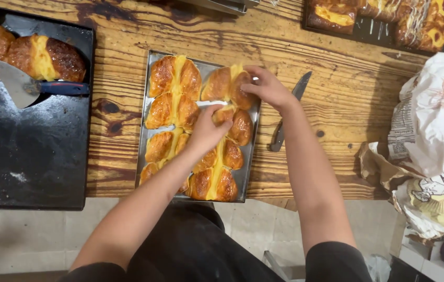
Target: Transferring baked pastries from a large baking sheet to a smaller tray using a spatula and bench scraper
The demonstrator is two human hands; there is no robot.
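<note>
Two hands are working over the tray (149, 99) on the table (337, 104): left hand (209, 130) pinching a middle bun (224, 115), right hand (269, 86) gripping the top-right bun (222, 82); tray nearly filled.

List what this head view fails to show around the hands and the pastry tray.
- Left hand: fingertips hidden, curled over a pastry.
- Knife: middle hidden by right hand and forearm.
- Far tray: cut off by the top edge.
- Paper sack: cut off by the right edge.
</note>
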